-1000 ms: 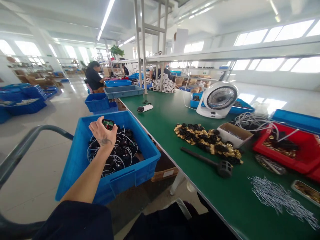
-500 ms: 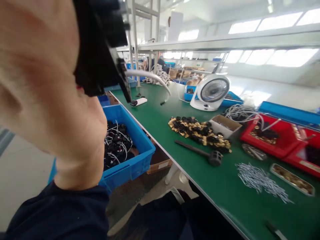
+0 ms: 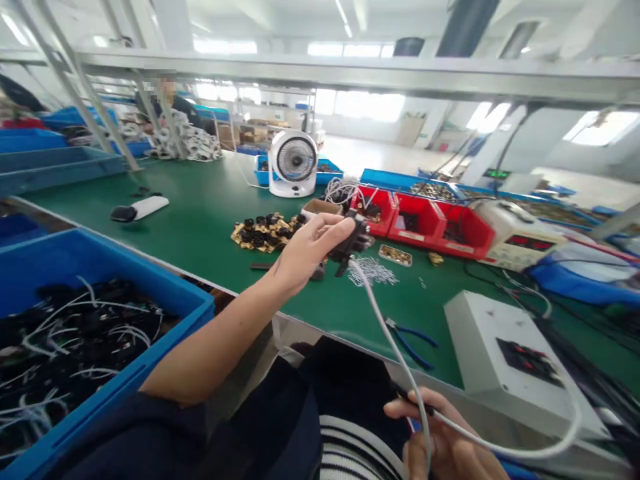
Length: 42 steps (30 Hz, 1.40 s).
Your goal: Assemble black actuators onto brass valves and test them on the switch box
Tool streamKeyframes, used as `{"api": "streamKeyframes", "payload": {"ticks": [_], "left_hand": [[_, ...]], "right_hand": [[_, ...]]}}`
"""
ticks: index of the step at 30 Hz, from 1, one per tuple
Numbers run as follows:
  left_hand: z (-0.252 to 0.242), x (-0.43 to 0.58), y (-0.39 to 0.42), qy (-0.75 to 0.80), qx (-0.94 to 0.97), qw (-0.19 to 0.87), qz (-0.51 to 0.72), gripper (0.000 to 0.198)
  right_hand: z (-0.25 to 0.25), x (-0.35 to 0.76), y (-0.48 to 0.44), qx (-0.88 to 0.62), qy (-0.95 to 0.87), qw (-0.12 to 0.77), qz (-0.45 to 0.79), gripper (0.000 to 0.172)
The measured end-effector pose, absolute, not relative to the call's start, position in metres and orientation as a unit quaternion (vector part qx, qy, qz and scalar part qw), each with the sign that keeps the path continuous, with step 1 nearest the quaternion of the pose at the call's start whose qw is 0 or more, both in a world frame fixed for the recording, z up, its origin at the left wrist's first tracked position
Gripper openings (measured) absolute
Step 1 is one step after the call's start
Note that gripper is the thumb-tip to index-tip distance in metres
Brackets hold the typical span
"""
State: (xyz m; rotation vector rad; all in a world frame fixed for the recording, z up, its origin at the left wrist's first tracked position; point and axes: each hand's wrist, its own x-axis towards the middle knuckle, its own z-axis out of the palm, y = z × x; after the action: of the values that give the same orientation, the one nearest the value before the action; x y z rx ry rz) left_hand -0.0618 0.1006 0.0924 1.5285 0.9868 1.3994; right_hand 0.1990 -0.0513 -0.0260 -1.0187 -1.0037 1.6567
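My left hand [image 3: 303, 257] pinches a small black plastic part [image 3: 353, 241] above the green bench, thumb and fingers closed on it. From that part a white cable [image 3: 383, 320] hangs down in a curve to my right hand [image 3: 453, 440]. Low at the bench's front edge, my right hand is closed around a slim black piece [image 3: 400, 392] on a second white cable [image 3: 530, 455]. That second cable loops right, beside a grey box [image 3: 480, 353] with a dark panel on top. Blue-handled pliers [image 3: 415, 340] lie on the bench between the hands.
A blue bin [image 3: 195, 313] of black parts with white cables stands at left. On the bench are brass-and-black fittings [image 3: 265, 233], a pile of metal pins [image 3: 373, 272], a white fan [image 3: 295, 163], red bins [image 3: 415, 230] and a display unit [image 3: 525, 240]. Overhead runs a shelf [image 3: 350, 70].
The view has swung right. My left hand, holding the black part, has gone from close to the camera to over the bench. My right hand and the grey box have come into view.
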Motion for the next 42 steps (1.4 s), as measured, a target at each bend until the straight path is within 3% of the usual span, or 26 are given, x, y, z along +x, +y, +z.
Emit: {"api": "streamKeyframes", "payload": {"ticks": [2,5,10,14,17,19,23,27,30,34,42], "left_hand": [[0.069,-0.060,0.120,0.454,0.662,0.378,0.462,0.055],[0.034,-0.063,0.143,0.474,0.705,0.383,0.363,0.061],[-0.009,-0.068,0.162,0.493,0.771,0.322,0.243,0.039],[-0.007,-0.040,0.123,0.464,0.803,0.213,0.309,0.021],[0.010,-0.001,0.064,0.258,0.872,0.096,0.404,0.012],[0.018,0.025,0.030,0.145,0.892,0.094,0.417,0.017],[0.013,0.052,0.000,0.144,0.882,0.084,0.441,0.013],[0.007,0.042,-0.005,0.141,0.858,0.207,0.448,0.012],[0.009,0.032,-0.010,0.199,0.835,0.229,0.459,0.011],[0.014,0.025,-0.014,0.244,0.835,0.177,0.459,0.017],[0.018,0.023,-0.012,0.247,0.856,0.114,0.439,0.026]], "right_hand": [[-0.023,0.203,-0.053,-0.430,-0.400,0.478,0.653,0.040],[-0.022,0.217,-0.052,-0.465,-0.376,0.538,0.594,0.039],[-0.022,0.228,-0.058,-0.436,-0.294,0.588,0.614,0.032],[-0.019,0.218,-0.059,-0.371,-0.280,0.598,0.653,0.051],[-0.013,0.206,-0.057,-0.350,-0.298,0.589,0.665,0.065],[-0.009,0.200,-0.057,-0.348,-0.304,0.589,0.663,0.073],[-0.008,0.195,-0.058,-0.341,-0.330,0.591,0.652,0.077],[-0.011,0.202,-0.060,-0.413,-0.386,0.612,0.554,0.046],[-0.010,0.210,-0.067,-0.441,-0.434,0.655,0.434,0.026],[0.002,0.214,-0.079,-0.428,-0.467,0.697,0.336,0.020],[0.014,0.208,-0.085,-0.428,-0.483,0.680,0.349,0.016]]}}
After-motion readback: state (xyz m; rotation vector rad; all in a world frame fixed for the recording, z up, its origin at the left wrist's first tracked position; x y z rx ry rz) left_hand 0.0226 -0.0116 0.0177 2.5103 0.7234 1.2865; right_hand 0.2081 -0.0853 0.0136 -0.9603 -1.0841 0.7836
